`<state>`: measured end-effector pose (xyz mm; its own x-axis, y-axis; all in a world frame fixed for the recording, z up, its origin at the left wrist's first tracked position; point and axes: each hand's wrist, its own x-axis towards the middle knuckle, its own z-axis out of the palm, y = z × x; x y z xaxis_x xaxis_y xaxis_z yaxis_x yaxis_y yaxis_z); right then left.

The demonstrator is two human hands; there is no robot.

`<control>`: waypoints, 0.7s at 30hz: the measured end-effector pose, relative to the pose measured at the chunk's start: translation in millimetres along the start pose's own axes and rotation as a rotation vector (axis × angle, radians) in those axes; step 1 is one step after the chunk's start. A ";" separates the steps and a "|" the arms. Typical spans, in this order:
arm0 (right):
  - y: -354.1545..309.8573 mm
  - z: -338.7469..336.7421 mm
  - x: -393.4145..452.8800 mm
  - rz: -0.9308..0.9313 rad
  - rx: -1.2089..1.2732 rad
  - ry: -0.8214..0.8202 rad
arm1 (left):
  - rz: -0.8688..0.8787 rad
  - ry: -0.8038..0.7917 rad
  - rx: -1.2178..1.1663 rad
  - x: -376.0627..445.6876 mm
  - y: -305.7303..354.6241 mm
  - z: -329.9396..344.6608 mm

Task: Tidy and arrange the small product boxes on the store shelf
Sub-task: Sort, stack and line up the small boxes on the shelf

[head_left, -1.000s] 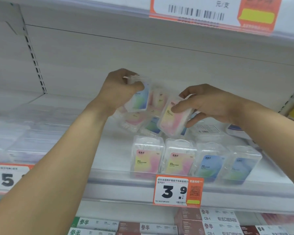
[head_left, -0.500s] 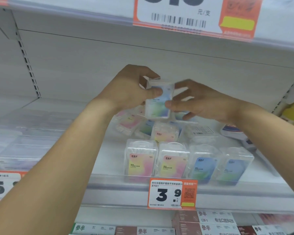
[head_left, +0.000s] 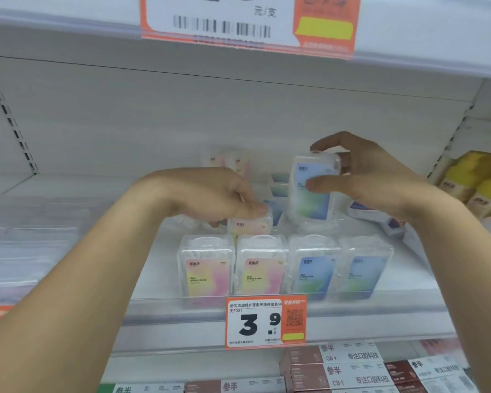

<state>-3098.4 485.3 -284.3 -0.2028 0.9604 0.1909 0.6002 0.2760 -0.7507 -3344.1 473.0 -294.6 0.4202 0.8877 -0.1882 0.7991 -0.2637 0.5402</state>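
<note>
Several small clear boxes stand in a front row on the white shelf [head_left: 408, 282]: two pink-yellow boxes [head_left: 207, 269] on the left, two blue-green boxes [head_left: 313, 269] on the right. My right hand [head_left: 372, 180] holds a blue-green box [head_left: 312, 199] upright above the second row, thumb on its front, fingers over its top. My left hand [head_left: 210, 194] reaches down behind the front row and grips the top of a pink-yellow box [head_left: 250, 225]. More boxes lie loose behind, partly hidden by my hands.
A price tag [head_left: 265, 321] reading 3.9 hangs on the shelf edge. Yellow packs [head_left: 476, 180] stand at the right, with a blue-white item [head_left: 374, 215] lying beside them. Clear packets [head_left: 26, 236] fill the left side. Boxed goods [head_left: 338, 367] sit on the shelf below.
My right hand has taken the blue-green box from my left hand and carried it to the right. My left hand dropped down onto a pink-yellow box behind the front row.
</note>
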 end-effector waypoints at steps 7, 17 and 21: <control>10.8 0.7 -3.3 0.051 -0.223 -0.242 | 0.086 -0.070 -0.042 6.2 0.0 2.9; 24.9 5.2 -0.2 0.080 -0.110 -0.548 | 0.093 -0.147 -0.058 10.7 -1.7 8.9; 26.0 5.3 0.1 0.095 -0.100 -0.584 | 0.122 -0.184 -0.051 10.2 -2.3 8.8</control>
<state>-3086.9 492.3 -307.1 -0.5193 0.8091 -0.2751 0.7007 0.2189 -0.6790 -3337.9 479.4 -304.9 0.5873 0.7655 -0.2629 0.7168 -0.3411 0.6081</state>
